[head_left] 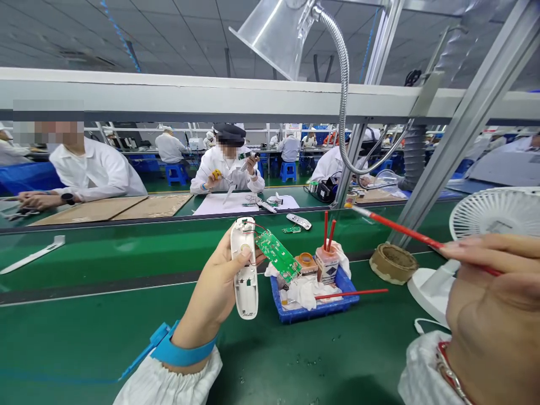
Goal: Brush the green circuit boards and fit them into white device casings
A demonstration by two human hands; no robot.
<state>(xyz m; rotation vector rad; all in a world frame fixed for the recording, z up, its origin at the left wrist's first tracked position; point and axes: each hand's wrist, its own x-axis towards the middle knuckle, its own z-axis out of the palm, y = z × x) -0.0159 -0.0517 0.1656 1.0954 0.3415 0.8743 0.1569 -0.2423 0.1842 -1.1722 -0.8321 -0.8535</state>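
My left hand (223, 275) is closed around a white plastic housing (245, 298), held upright with its hollow inside towards me. Thin red and black wires run from it to a green circuit board (278, 256), which hangs out to the right. A slim red-handled brush (396, 225) is pinched in my right hand (489, 287), its tip pointing left and away from the board. Below the board stands a blue tray (316, 315) with small bottles (327, 264), white tissue (304, 292) and a second red brush (354, 293) lying across it.
A tape roll (393, 263) and a white fan (498, 211) stand at the right. A lamp (274, 34) on a bendable neck hangs above. Beyond the green conveyor (126, 247), carrying a white part (34, 256), co-workers in white sit opposite. A blue wrist strap (185, 351) trails left.
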